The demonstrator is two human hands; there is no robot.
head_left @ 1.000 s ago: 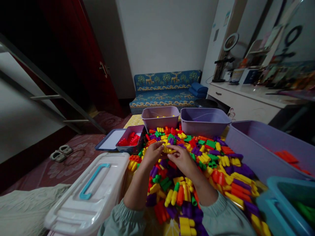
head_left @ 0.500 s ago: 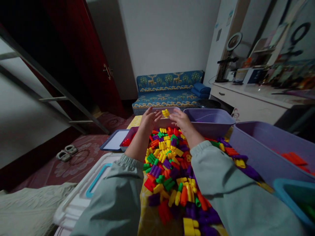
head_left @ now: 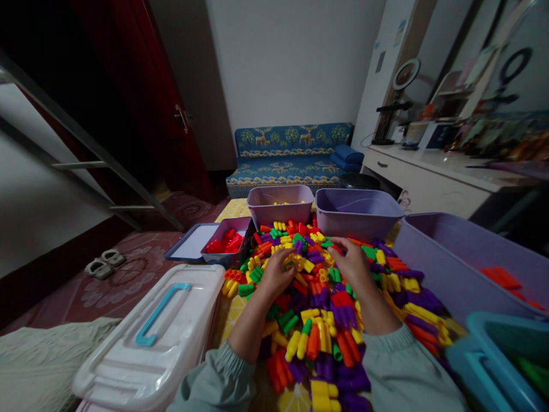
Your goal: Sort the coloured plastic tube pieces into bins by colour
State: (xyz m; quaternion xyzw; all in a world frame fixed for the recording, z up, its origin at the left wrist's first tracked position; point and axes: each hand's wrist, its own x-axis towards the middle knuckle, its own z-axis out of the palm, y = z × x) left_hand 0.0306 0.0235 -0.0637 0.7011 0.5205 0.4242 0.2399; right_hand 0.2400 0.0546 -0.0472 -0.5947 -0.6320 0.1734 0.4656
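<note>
My left hand (head_left: 278, 272) is low over the pile of toy building blocks (head_left: 317, 289), its fingers curved and apart beside some yellow blocks. I see no block clearly gripped in it. To its right, my right hand (head_left: 350, 260) reaches into the same pile, fingers apart near green and red blocks. The blocks are red, yellow, green and purple, with rounded pegs, spread over a yellow patterned cloth. Behind the pile, a light purple bin (head_left: 281, 213) has a few yellow blocks inside.
A purple bin (head_left: 360, 220) stands at the back right. Another bin (head_left: 433, 252) at right holds red blocks, near a blue container (head_left: 476, 349) with green ones. On the left are a small box of red blocks (head_left: 206, 252) and a clear lid with a blue handle (head_left: 180, 326).
A yellow block was in the air between my hands above the far bin; it is no longer there. Both hands have come back toward me and down to the pile.
</note>
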